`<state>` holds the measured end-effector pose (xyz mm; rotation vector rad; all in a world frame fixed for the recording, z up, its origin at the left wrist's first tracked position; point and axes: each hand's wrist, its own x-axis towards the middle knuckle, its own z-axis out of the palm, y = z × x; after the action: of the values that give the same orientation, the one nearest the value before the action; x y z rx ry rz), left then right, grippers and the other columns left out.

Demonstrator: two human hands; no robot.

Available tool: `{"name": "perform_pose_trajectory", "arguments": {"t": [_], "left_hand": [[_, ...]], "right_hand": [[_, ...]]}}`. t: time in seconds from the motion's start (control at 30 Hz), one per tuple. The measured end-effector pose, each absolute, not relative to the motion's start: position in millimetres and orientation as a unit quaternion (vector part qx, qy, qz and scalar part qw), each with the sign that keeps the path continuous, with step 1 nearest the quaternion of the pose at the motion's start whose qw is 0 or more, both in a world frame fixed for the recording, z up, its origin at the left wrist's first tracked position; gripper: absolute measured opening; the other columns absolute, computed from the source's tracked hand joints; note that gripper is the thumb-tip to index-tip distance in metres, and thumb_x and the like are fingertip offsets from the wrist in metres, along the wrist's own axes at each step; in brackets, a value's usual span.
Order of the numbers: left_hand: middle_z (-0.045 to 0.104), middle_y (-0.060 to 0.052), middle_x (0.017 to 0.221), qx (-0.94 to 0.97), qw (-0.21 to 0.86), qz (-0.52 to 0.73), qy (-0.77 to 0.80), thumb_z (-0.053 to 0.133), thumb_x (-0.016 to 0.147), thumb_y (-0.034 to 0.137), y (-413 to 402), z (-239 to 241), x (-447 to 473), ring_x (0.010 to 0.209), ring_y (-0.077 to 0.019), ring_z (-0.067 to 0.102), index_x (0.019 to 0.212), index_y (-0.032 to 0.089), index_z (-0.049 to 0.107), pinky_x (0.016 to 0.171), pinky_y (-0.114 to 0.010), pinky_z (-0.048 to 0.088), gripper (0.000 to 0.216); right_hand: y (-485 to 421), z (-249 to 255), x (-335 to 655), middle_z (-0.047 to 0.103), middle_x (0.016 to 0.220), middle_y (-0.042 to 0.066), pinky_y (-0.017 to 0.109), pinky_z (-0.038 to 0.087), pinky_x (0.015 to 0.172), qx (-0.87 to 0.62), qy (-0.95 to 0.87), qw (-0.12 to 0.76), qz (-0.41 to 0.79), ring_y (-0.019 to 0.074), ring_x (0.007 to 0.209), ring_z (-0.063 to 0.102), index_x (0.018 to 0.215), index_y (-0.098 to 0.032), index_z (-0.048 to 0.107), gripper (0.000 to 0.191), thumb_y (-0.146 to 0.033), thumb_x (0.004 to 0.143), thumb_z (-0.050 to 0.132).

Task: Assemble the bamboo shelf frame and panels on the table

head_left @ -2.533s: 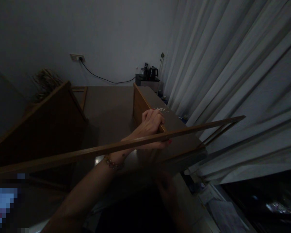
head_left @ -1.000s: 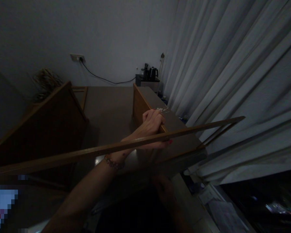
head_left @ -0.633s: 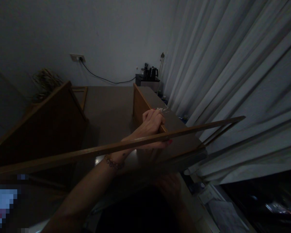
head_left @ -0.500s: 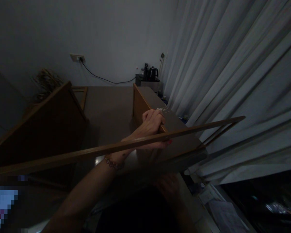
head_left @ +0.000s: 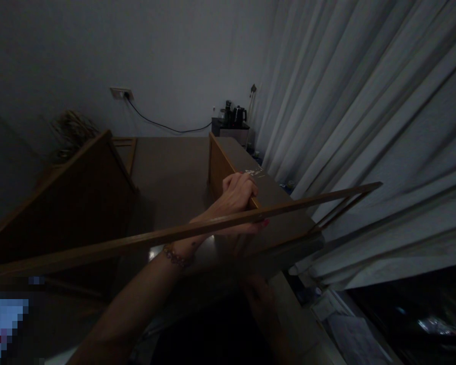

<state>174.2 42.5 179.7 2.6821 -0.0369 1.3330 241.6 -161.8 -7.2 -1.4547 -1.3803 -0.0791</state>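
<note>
Brown table (head_left: 171, 167), upright wooden panels (head_left: 218, 167), white bits (head_left: 253, 172)

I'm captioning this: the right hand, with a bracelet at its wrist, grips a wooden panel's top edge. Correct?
Wrong side: the head view shows the left hand, with the bracelet at its wrist, gripping the top edge of the wooden panel.

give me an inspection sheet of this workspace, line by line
Surface: grey-brown board, dimly lit
Job's things: right wooden panel and left wooden panel stand on edge; wooden rail crosses in front of the left wrist
Clutter: small pale pieces beyond the right wooden panel, too small to identify
Hands: left hand grips the right wooden panel's top edge; right hand low in shadow, grip unclear
Cables: black cable plugged into wall socket
Surroundings: pale curtain right, black kettle behind
</note>
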Motion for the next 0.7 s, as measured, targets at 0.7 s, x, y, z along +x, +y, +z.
{"name": "perform_pose_trajectory", "arguments": {"t": [0.7], "left_hand": [[0.048, -0.004, 0.093, 0.894, 0.059, 0.443, -0.002, 0.063, 0.073, 0.054, 46.0, 174.6, 176.6, 0.090, -0.0225, 0.046, 0.094, 0.020, 0.038, 0.083, -0.041, 0.035, 0.047]], "right_hand": [[-172.6, -14.0, 255.1, 0.070, 0.109, 0.008, 0.031, 0.057, 0.081, -0.593, -0.714, 0.354, -0.115, 0.0188, 0.093, 0.065, 0.144, -0.024, 0.045, 0.045, -0.015, 0.099, 0.042]]}}
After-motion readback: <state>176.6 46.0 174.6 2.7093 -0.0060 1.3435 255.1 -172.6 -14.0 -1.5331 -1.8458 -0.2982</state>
